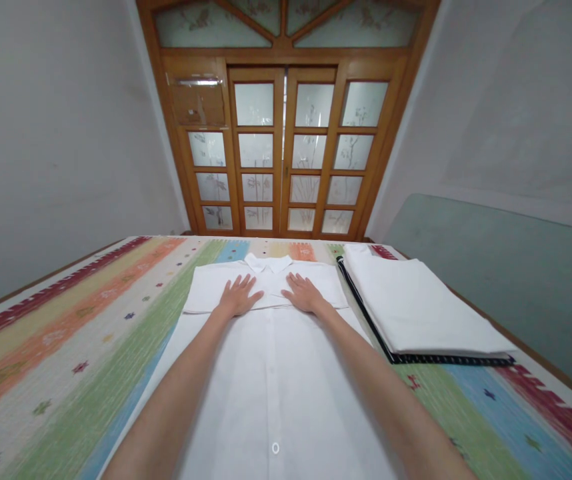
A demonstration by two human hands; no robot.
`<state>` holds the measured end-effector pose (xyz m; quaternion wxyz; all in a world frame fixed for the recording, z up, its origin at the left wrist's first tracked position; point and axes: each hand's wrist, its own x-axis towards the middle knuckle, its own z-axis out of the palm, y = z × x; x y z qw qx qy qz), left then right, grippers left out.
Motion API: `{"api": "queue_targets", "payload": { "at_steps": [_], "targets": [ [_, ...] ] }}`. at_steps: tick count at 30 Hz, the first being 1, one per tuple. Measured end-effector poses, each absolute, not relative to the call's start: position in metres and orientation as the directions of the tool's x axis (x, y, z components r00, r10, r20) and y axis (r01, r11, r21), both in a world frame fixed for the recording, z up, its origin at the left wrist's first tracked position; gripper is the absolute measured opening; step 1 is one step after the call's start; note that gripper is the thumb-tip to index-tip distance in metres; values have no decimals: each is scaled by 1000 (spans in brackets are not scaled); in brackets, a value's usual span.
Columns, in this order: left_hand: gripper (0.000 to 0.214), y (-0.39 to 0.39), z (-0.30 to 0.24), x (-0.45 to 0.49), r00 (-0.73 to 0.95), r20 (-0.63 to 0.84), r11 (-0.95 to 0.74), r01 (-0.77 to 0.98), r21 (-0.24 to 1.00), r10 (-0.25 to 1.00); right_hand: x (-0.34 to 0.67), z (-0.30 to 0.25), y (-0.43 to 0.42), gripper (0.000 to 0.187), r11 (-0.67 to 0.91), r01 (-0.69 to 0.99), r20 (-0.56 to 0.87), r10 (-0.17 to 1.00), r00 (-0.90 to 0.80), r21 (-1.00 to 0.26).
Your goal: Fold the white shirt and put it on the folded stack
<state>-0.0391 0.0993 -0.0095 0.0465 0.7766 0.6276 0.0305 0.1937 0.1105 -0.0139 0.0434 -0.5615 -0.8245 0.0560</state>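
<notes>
A white collared shirt (266,373) lies flat on the striped cloth, its collar (269,262) pointing away from me. Both short sleeves are folded in across the chest. My left hand (239,295) rests palm down on the folded left sleeve, fingers spread. My right hand (303,292) presses flat on the right sleeve, just beside the left hand. Neither hand grips anything.
A multicoloured striped cloth (91,333) covers the surface. A stack of folded white garments with a dark edge (416,310) lies to the right of the shirt. A wooden glass-paned door (283,147) stands beyond the far edge. White walls close in on both sides.
</notes>
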Motion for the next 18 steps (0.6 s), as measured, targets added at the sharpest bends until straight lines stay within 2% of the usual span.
{"api": "queue_targets", "payload": {
  "at_steps": [7,14,18],
  "targets": [
    [88,111,-6,-41,142,-39,-136,983,120,989,187,-11,124,70,221,962,-51,972,-231,-159],
    [83,123,-7,-42,50,-31,-46,994,104,998,188,-13,131,67,155,972,-48,985,-166,-176],
    [80,131,-6,-45,66,7,-67,995,76,998,188,-12,136,66,132,977,-31,990,-139,-167]
  ]
}}
